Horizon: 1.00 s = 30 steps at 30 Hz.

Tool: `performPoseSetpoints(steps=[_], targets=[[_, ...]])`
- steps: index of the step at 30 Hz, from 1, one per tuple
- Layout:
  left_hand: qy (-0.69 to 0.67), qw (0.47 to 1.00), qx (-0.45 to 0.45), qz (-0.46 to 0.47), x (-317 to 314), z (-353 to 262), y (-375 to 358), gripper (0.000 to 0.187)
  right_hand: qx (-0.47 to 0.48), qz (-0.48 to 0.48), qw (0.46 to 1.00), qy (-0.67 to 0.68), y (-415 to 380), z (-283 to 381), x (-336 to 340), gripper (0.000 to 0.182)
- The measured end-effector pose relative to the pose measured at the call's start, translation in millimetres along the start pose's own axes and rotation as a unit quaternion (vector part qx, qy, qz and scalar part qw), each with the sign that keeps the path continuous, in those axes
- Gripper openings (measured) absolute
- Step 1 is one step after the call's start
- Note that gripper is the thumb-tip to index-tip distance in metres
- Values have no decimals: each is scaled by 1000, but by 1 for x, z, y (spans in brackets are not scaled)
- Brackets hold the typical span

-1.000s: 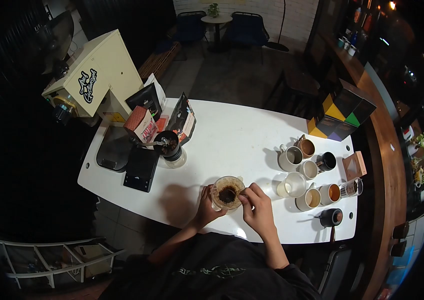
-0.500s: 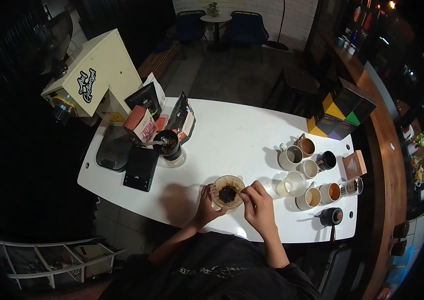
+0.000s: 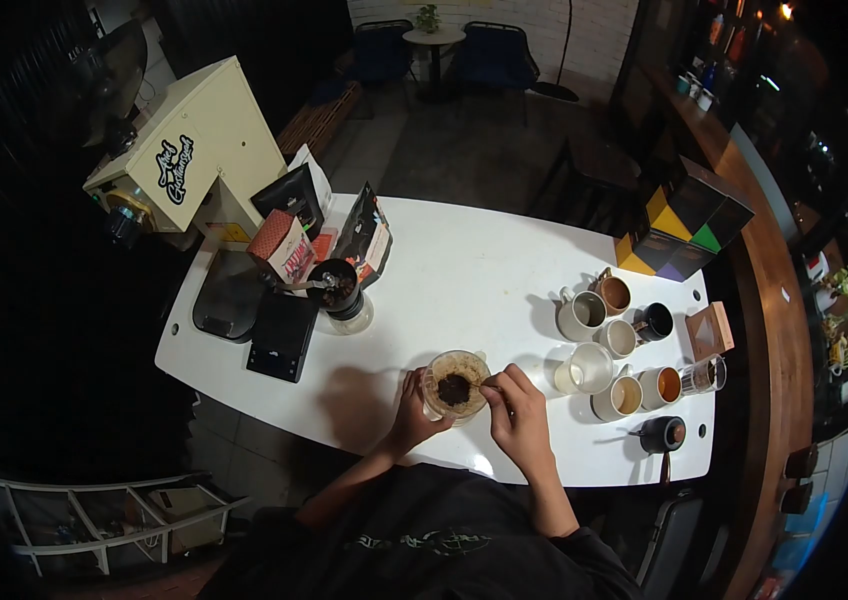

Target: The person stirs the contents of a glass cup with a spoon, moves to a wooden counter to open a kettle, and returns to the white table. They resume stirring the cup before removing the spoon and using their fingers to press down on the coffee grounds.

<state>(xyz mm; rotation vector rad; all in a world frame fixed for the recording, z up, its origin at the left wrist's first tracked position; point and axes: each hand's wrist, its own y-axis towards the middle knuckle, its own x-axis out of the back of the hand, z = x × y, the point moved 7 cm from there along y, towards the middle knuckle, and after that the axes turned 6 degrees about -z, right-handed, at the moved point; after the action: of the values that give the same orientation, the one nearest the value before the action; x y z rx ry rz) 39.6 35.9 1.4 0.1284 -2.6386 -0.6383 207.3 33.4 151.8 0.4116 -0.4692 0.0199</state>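
Observation:
Near the front edge of the white table stands a coffee dripper (image 3: 456, 368), its pale filter stained brown and dark wet coffee grounds (image 3: 454, 389) at the bottom. My left hand (image 3: 412, 417) curves around its left side, fingers and thumb against the wall. At the right rim, my right hand (image 3: 516, 408) is closed in a pinch. What lies between those fingertips is too small to make out. Whatever is beneath the dripper stays hidden from above.
Several mugs (image 3: 581, 315) and a glass jug (image 3: 584, 370) stand to the right, with a small dark long-handled pot (image 3: 662, 434). On the left are a black scale (image 3: 279, 337), a hand grinder (image 3: 335, 290), coffee bags (image 3: 361, 235) and a large cream-coloured machine (image 3: 199, 150). Colourful boxes (image 3: 682, 222) stand back right.
The dark patch in the filter has changed shape, and the wall around it looks lighter. Both hands keep nearly the same place, the right one shifting only slightly.

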Motion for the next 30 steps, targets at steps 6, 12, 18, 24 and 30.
performPoseSetpoints(steps=[6, 12, 18, 24, 30], targets=[[10, 1000, -8, -7, 0, 1, -2, 77, -13, 8, 1000, 11, 0, -3, -3, 1], [3, 1000, 5, -3, -1, 5, -3, 77, -20, 11, 1000, 17, 1, -1, 0, 2], [-16, 1000, 19, 4, -4, 8, -2, 77, -15, 10, 1000, 4, 2, -1, 1, 2], [-2, 1000, 15, 10, -6, 12, -4, 77, -15, 1, 1000, 13, 1, -5, 1, 1], [-23, 1000, 18, 2, -2, 5, -2, 77, -24, 10, 1000, 15, 2, -3, 2, 1]])
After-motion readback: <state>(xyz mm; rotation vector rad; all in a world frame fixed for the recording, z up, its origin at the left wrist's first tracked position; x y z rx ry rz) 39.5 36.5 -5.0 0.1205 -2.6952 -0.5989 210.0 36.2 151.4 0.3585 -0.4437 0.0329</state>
